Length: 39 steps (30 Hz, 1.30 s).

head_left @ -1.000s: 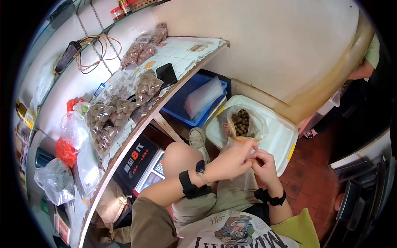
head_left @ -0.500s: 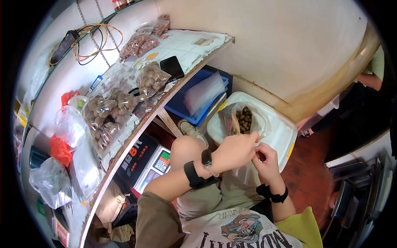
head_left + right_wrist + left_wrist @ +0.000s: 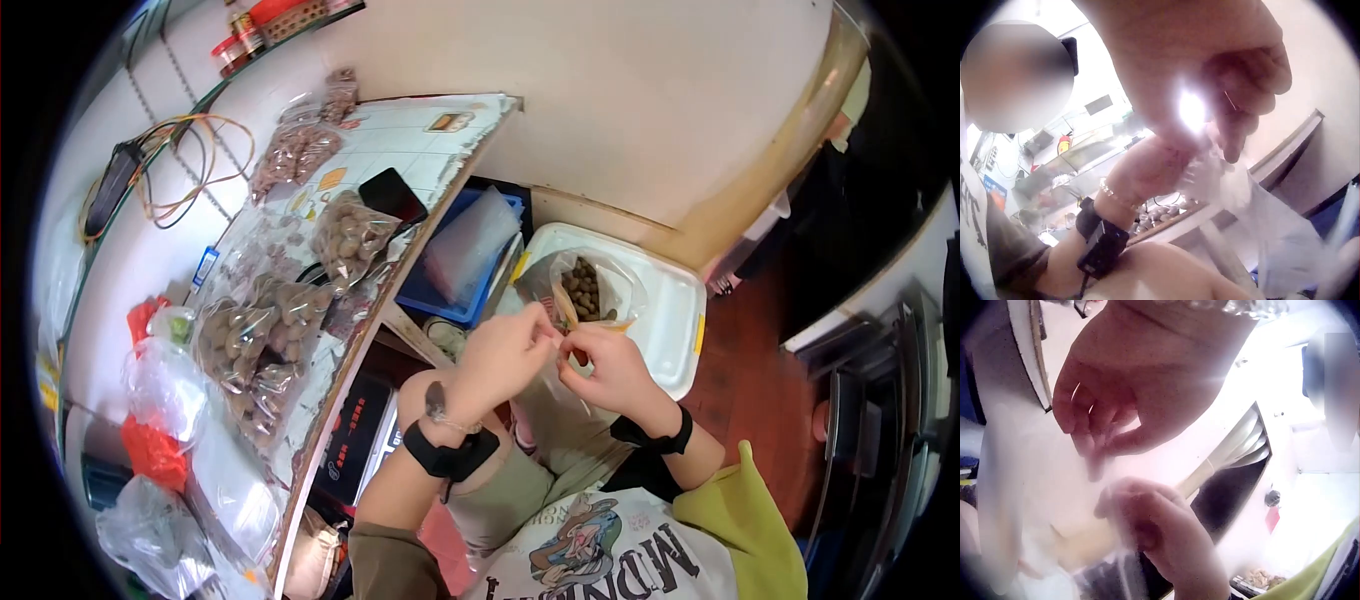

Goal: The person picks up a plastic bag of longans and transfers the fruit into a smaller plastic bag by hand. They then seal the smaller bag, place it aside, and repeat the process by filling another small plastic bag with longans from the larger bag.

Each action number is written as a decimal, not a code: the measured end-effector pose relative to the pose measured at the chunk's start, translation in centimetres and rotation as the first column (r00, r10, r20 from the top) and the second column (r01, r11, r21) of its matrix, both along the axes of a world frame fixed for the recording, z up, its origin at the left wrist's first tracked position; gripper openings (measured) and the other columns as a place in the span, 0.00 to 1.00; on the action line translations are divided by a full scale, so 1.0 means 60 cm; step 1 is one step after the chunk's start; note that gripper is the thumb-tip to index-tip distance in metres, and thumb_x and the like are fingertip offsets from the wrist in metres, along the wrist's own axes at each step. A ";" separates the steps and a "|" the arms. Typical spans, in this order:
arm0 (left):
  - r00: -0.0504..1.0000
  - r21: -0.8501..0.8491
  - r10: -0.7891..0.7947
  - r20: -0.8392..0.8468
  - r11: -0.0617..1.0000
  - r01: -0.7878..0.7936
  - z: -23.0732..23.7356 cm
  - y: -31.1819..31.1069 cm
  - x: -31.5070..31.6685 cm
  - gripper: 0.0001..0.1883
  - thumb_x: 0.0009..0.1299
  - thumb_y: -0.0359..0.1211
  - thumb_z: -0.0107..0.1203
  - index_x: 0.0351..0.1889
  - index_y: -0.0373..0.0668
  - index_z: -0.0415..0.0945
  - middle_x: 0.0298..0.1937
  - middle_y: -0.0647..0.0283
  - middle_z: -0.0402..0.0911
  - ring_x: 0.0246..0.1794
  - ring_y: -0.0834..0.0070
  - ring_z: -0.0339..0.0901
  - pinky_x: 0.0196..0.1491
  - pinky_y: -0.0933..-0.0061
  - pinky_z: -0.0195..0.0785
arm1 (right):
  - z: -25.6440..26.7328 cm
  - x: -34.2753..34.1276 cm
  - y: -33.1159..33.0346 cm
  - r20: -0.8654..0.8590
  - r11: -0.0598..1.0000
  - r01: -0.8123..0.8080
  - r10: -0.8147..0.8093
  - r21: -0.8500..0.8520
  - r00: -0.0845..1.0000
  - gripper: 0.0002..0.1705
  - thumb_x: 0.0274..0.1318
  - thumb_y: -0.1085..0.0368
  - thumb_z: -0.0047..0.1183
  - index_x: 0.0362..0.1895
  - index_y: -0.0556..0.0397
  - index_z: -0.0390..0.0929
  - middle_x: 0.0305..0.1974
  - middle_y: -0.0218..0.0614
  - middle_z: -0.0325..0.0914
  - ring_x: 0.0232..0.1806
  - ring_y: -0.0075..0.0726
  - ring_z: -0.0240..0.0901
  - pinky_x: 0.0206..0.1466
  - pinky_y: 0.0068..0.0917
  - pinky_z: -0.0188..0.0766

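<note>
In front of my lap, both hands meet at a thin clear plastic bag (image 3: 1279,244), which hangs down below the fingers in the right wrist view. My left hand (image 3: 505,355), with a bracelet and a dark band at the wrist, pinches its edge with bent fingertips. Close beside it, my right hand (image 3: 612,372) grips the same bag between thumb and curled fingers. Just beyond the hands, an open clear bag of small round brown nuts (image 3: 580,290) stands in a white plastic tub (image 3: 660,300). The fingers partly hide the bag's edge.
A worn counter (image 3: 440,150) on the left bears bags of larger brown balls (image 3: 265,340) and a black phone (image 3: 393,194). Under it stand a blue crate (image 3: 440,308) with clear plastic bags (image 3: 468,245) and a scale (image 3: 355,440). Dark folded chairs (image 3: 870,420) stand at right.
The hands have shifted left relative to the white tub. The left fingers, earlier overlapping the right hand, now meet it tip to tip. The head view has turned somewhat.
</note>
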<state>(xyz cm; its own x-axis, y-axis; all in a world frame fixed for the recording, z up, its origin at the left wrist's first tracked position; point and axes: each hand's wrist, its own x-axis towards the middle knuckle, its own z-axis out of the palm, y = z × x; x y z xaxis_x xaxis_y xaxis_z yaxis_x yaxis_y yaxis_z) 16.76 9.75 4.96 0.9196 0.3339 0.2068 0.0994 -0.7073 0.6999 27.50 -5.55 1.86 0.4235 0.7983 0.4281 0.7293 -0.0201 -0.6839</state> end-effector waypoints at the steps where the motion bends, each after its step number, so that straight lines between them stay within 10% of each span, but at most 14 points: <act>1: 1.000 0.009 0.001 -0.004 1.000 -0.001 -0.002 0.006 0.004 0.08 0.63 0.35 0.53 0.36 0.42 0.76 0.27 0.51 0.80 0.31 0.52 0.78 0.35 0.57 0.70 | -0.007 0.005 -0.001 0.040 0.999 0.004 -0.002 -0.045 0.999 0.07 0.45 0.64 0.58 0.28 0.52 0.78 0.25 0.36 0.72 0.25 0.40 0.73 0.28 0.32 0.69; 8: 0.974 0.029 -0.059 -0.220 0.997 0.067 0.013 0.016 0.099 0.11 0.57 0.33 0.58 0.36 0.40 0.75 0.28 0.51 0.79 0.33 0.54 0.79 0.34 0.62 0.70 | -0.036 0.082 -0.013 0.221 0.975 0.221 -0.211 -0.024 0.952 0.05 0.46 0.64 0.57 0.25 0.50 0.80 0.22 0.34 0.72 0.22 0.42 0.73 0.25 0.34 0.70; 13: 0.927 -0.276 -0.286 -0.242 0.936 0.217 -0.015 0.016 0.235 0.09 0.59 0.26 0.54 0.38 0.39 0.70 0.25 0.67 0.74 0.27 0.80 0.72 0.31 0.77 0.65 | -0.052 0.162 -0.036 0.174 0.930 0.359 -0.368 0.079 0.913 0.04 0.46 0.65 0.59 0.24 0.50 0.80 0.21 0.33 0.72 0.18 0.43 0.71 0.23 0.33 0.69; 24: 0.901 -0.609 -0.381 -0.206 0.771 0.187 -0.104 0.029 0.357 0.02 0.65 0.26 0.51 0.33 0.39 0.69 0.28 0.65 0.76 0.29 0.80 0.73 0.34 0.79 0.67 | -0.097 0.250 -0.013 0.138 0.908 0.419 -0.412 -0.026 0.901 0.05 0.46 0.64 0.59 0.27 0.50 0.77 0.27 0.36 0.74 0.23 0.47 0.75 0.25 0.37 0.72; 36: 0.957 -0.498 -0.143 -0.252 0.867 -0.002 -0.065 0.134 0.188 0.07 0.63 0.25 0.51 0.38 0.38 0.67 0.23 0.62 0.77 0.25 0.74 0.76 0.29 0.71 0.67 | -0.116 0.194 0.050 0.065 0.910 0.278 -0.271 -0.308 0.960 0.07 0.45 0.61 0.55 0.27 0.50 0.77 0.29 0.37 0.77 0.30 0.49 0.77 0.32 0.42 0.73; 39: 0.951 -0.055 -0.029 -0.309 0.998 0.013 -0.049 0.137 0.174 0.11 0.61 0.29 0.52 0.41 0.40 0.67 0.24 0.51 0.78 0.28 0.50 0.76 0.34 0.56 0.68 | -0.109 0.178 0.067 0.036 0.950 0.223 -0.220 -0.221 0.975 0.07 0.47 0.61 0.54 0.28 0.51 0.78 0.28 0.38 0.76 0.31 0.49 0.77 0.32 0.42 0.74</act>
<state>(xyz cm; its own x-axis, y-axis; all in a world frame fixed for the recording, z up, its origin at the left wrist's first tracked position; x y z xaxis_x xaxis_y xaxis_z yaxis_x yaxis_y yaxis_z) 27.20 17.98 2.05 0.9427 0.3163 -0.1065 0.3026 -0.6754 0.6725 38.19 -1.54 -4.68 0.5969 0.7604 0.2559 0.6962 -0.3324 -0.6362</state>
